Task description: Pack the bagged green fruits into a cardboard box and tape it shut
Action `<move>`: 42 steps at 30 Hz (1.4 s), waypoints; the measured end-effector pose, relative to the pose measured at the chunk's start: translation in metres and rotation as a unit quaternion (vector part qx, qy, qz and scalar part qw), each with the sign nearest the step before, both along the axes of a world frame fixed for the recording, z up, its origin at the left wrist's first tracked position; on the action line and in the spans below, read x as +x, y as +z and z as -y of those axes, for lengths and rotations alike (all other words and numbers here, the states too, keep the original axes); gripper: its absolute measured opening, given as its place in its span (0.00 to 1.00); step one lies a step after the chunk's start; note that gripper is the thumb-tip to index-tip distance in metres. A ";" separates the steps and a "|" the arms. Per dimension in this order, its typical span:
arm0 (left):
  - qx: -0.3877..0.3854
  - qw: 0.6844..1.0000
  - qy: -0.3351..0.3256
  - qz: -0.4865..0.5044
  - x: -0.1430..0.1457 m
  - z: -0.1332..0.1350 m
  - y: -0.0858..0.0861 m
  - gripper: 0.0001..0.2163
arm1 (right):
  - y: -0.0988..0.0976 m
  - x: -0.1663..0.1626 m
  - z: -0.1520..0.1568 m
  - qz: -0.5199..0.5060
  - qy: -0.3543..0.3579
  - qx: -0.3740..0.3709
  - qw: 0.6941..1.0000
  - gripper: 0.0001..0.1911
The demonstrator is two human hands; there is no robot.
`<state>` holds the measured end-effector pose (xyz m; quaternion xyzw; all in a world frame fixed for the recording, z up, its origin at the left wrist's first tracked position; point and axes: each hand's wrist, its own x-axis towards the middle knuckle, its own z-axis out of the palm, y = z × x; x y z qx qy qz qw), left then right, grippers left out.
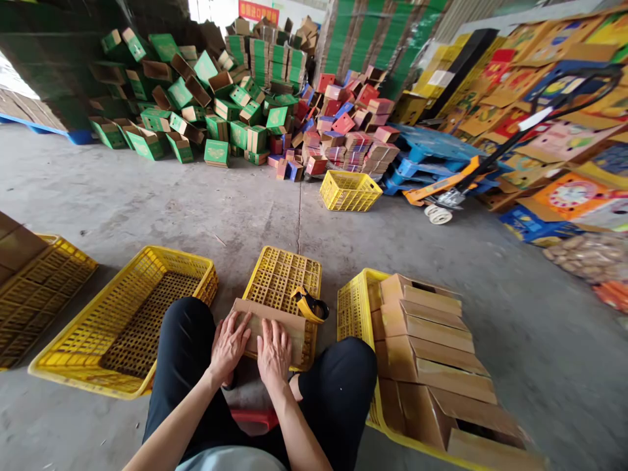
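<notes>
A brown cardboard box [292, 319] lies on an upturned yellow crate [279, 265] between my knees, with tape along its top. My left hand [229, 341] rests flat on the box's left part, fingers spread. On its middle, my right hand [273, 350] lies with fingers stretched out. A yellow and black tape dispenser [310, 305] sits on the crate, just right of the box; neither hand touches it.
To my right stands a yellow crate [352, 306] packed with several cardboard boxes [441, 353]. An open yellow crate [73, 360] is on my left, beside another holding cardboard. Ahead are another crate [350, 191], piled green boxes [216, 152] and a pallet jack [444, 196].
</notes>
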<state>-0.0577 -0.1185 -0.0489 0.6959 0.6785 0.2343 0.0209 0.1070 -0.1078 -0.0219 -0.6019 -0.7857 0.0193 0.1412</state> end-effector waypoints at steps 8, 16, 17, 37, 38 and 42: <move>-0.028 0.998 0.051 0.015 -0.011 0.003 -0.003 0.25 | -0.013 0.062 0.007 0.020 -0.046 0.025 0.998 0.27; 0.032 0.996 0.075 -0.027 0.015 0.010 -0.017 0.30 | -0.031 0.056 0.009 0.019 -0.077 0.048 0.996 0.30; 0.034 0.997 0.061 -0.036 0.020 0.014 -0.017 0.31 | -0.032 0.054 0.010 0.022 -0.073 0.050 0.996 0.31; -0.042 0.999 -0.018 -0.028 0.013 0.041 0.006 0.24 | -0.007 0.020 0.030 -0.013 0.029 0.009 0.999 0.25; -0.043 0.999 -0.004 -0.026 0.010 0.040 0.006 0.23 | -0.007 0.026 0.032 -0.010 0.025 0.012 1.000 0.25; -0.044 0.997 0.055 -0.015 0.004 0.040 0.005 0.23 | -0.009 0.049 0.041 0.000 -0.015 0.020 1.000 0.27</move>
